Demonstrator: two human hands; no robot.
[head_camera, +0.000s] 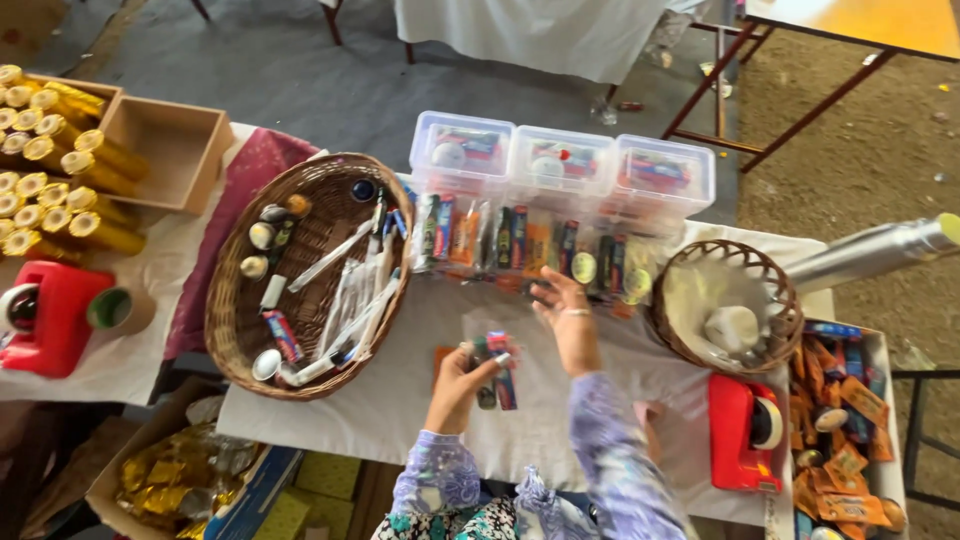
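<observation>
A person's left hand (458, 385) closes around a small bundle of packets (494, 368), red, blue and dark, held upright above a clear plastic bag (500, 335) lying flat on the white tablecloth (400, 390), while the right hand (567, 318) stretches forward, fingers spread and palm down, its fingertips at the row of coloured sachets (520, 245) lined along the foot of three clear lidded boxes (560, 170); whether it grips one cannot be told. To the left, just beside the bag, a large oval wicker basket (235, 320) holds long white wrapped sticks, small tins and tubes, its rim overhanging the near table edge. To the right a smaller round wicker basket (765, 265) sits near a red tape dispenser (745, 430), with a tray of orange packets (835, 420) at the table's far right corner. A second red dispenser (45, 320) and rows of gold foil rolls (60, 160) fill the left table. Bare cloth lies between the two baskets, directly before the hands, and grey floor opens beyond the boxes
</observation>
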